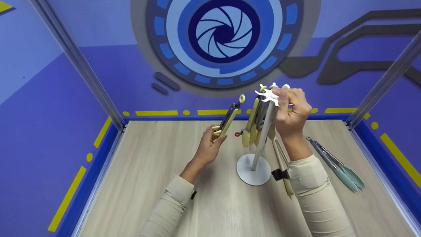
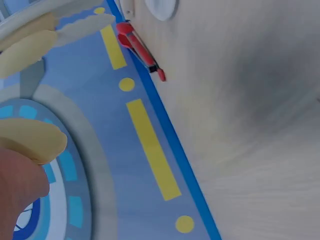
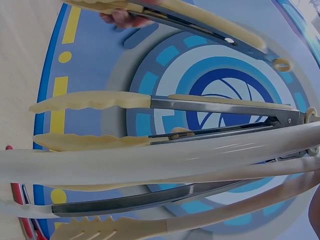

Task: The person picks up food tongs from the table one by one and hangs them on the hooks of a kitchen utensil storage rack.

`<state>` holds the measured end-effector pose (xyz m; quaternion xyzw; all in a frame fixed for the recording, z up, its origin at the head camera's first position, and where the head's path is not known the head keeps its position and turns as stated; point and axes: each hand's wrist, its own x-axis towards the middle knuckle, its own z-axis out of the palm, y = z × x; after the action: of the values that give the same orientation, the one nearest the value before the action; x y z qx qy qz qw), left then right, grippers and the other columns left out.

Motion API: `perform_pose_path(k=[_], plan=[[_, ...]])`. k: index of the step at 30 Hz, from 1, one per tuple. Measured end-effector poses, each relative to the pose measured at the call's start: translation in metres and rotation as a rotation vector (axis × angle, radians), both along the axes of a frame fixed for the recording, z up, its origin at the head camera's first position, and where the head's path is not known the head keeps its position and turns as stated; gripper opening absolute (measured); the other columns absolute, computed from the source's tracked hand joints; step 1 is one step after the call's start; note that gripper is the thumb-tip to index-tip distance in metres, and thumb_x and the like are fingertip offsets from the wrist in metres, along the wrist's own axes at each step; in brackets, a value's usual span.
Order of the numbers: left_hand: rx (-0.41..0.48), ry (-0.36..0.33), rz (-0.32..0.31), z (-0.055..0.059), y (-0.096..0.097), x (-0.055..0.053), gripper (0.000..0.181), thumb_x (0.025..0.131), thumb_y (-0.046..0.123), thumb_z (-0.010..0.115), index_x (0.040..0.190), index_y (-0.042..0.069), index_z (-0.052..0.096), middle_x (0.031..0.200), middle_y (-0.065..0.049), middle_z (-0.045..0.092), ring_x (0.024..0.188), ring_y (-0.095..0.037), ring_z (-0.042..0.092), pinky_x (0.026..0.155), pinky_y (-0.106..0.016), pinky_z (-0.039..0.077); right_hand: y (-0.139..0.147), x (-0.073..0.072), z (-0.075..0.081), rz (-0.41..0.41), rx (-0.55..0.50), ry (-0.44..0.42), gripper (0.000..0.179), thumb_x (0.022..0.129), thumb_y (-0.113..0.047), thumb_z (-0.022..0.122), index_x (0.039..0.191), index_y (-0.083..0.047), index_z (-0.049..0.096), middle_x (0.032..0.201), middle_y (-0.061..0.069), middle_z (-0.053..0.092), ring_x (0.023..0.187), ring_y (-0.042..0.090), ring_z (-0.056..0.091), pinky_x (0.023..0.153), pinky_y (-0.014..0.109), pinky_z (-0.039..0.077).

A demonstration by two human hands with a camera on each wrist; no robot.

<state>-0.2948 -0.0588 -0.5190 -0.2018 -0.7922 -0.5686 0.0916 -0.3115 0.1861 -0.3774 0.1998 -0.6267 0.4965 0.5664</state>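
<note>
My left hand grips pale yellow tongs by their scalloped ends, with the pull ring pointing up and away. In the right wrist view these tongs run across the top, apart from the stand. My right hand holds the white hooked top of a utensil stand, thumb on the hub. The stand's pole leans in view above a round base. More yellow tongs hang from the hooks, partly hidden by the pole. A beige utensil with a notched head hangs among them.
Teal-tipped tongs lie on the table to the right. Red tongs lie behind the stand near the back wall. Metal posts and blue walls edge the table at the left, right and back.
</note>
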Motion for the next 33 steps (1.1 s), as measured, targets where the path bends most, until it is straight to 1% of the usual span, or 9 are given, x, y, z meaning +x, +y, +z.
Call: perform_pose_path(k=[4,7,11,15,17,20,25,29,33], plan=[[0.059,0.0,-0.053,0.006,0.007,0.0,0.026,0.104,0.029,0.058,0.127,0.017,0.055,0.115,-0.008,0.054,0.125,-0.023,0.055,0.104,-0.045,0.051,0.0,0.0,0.0,-0.001,0.0,-0.005,0.022,0.092,-0.006,0.061,0.082,0.0,0.079,0.079,0.018,0.074,0.078,0.019,0.06,0.082,0.026,0.046],[0.076,-0.002,-0.071,0.008,0.011,-0.001,0.025,0.104,0.026,0.058,0.127,0.016,0.055,0.115,-0.01,0.053,0.123,-0.023,0.055,0.103,-0.044,0.052,-0.002,0.0,0.0,-0.006,-0.003,-0.007,0.021,0.091,-0.004,0.06,0.081,0.001,0.078,0.079,0.02,0.073,0.078,0.019,0.06,0.082,0.026,0.046],[0.086,0.004,-0.085,0.012,0.013,-0.002,0.029,0.104,0.027,0.059,0.128,0.011,0.054,0.114,-0.01,0.053,0.116,-0.022,0.055,0.099,-0.041,0.053,-0.006,0.005,0.005,-0.011,-0.004,-0.006,0.021,0.09,-0.001,0.059,0.08,0.004,0.077,0.078,0.022,0.072,0.078,0.019,0.059,0.082,0.024,0.045],[0.073,0.02,-0.085,0.016,0.015,-0.003,0.032,0.103,0.032,0.059,0.127,0.011,0.055,0.113,-0.009,0.054,0.117,-0.022,0.054,0.1,-0.041,0.053,-0.008,0.009,0.009,-0.012,-0.003,-0.002,0.021,0.09,0.001,0.059,0.08,0.005,0.076,0.078,0.023,0.071,0.077,0.02,0.059,0.082,0.023,0.045],[0.061,0.029,-0.082,0.018,0.015,-0.004,0.03,0.103,0.034,0.059,0.124,0.013,0.055,0.111,-0.009,0.054,0.116,-0.021,0.055,0.099,-0.041,0.054,-0.007,0.008,0.007,-0.012,-0.001,-0.002,0.021,0.09,0.0,0.059,0.08,0.004,0.077,0.078,0.022,0.072,0.077,0.021,0.059,0.082,0.024,0.045],[0.053,0.036,-0.088,0.022,0.016,-0.004,0.027,0.103,0.034,0.059,0.121,0.014,0.055,0.109,-0.008,0.054,0.112,-0.02,0.056,0.096,-0.038,0.054,-0.002,0.002,0.001,-0.014,-0.001,-0.003,0.021,0.091,-0.003,0.06,0.081,0.001,0.078,0.079,0.019,0.073,0.078,0.021,0.06,0.081,0.025,0.046],[0.033,0.045,-0.101,0.027,0.017,-0.004,0.026,0.103,0.035,0.059,0.121,0.016,0.055,0.108,-0.006,0.054,0.108,-0.018,0.055,0.092,-0.034,0.054,-0.001,0.002,0.0,-0.009,-0.001,-0.005,0.021,0.092,-0.004,0.061,0.082,0.0,0.079,0.08,0.018,0.074,0.079,0.019,0.061,0.082,0.025,0.047],[0.01,0.057,-0.093,0.029,0.018,-0.004,0.027,0.103,0.036,0.058,0.12,0.016,0.055,0.107,-0.006,0.056,0.105,-0.018,0.055,0.089,-0.034,0.053,-0.005,0.009,0.007,-0.01,-0.003,0.002,0.021,0.091,-0.002,0.06,0.081,0.003,0.077,0.079,0.021,0.073,0.079,0.019,0.061,0.083,0.025,0.047],[0.031,0.043,-0.11,0.029,0.019,-0.004,0.028,0.103,0.035,0.058,0.123,0.014,0.055,0.111,-0.008,0.056,0.107,-0.018,0.058,0.09,-0.032,0.053,-0.013,0.021,0.018,-0.004,-0.003,0.009,0.021,0.09,0.002,0.057,0.08,0.007,0.075,0.078,0.024,0.071,0.078,0.019,0.061,0.082,0.024,0.046]])
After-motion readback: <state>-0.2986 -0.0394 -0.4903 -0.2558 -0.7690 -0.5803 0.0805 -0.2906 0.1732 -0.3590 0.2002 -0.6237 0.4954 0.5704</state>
